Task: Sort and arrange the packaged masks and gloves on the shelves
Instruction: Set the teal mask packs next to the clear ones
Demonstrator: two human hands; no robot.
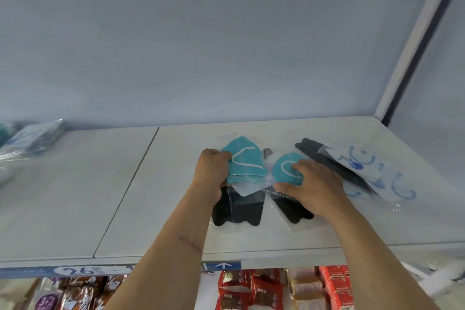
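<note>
On the white shelf [125, 196] lie several masks in clear packets. My left hand [214, 171] grips the left edge of a teal packaged mask [245, 161], which lies over a black packaged mask [239, 211]. My right hand [312, 184] rests on a second teal packaged mask [283, 168], fingers spread over it, with another black mask packet [292, 211] beneath. Further right, a white mask packet with blue print [364, 168] overlaps a black mask packet [324, 156].
A blurred pile of bluish packets [30, 141] sits at the shelf's far left. A white upright post [415, 40] bounds the shelf on the right. Below the price strip [75, 270], snack packs [236, 289] fill the lower shelf.
</note>
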